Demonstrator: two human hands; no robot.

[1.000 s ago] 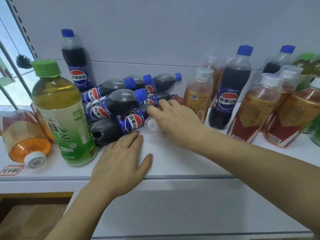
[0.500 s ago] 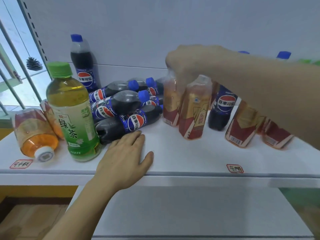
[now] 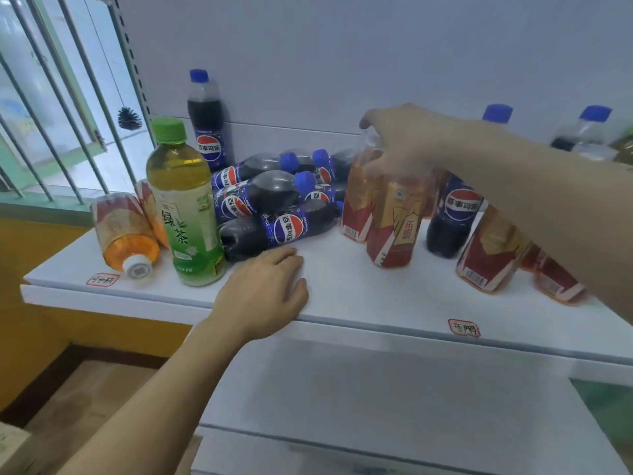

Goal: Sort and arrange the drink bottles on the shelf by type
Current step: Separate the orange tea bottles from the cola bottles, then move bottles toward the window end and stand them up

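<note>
1. Left hand lay flat, fingers spread, on the shelf; a green tea bottle stood just left of it.
2. Fallen cola bottles, piled beyond its fingertips, looked round, slick and likely to roll.
3. Right hand gripped the red tea bottle by its neck; it looked full, heavy and stiff, with an upright cola crowding it.
</note>
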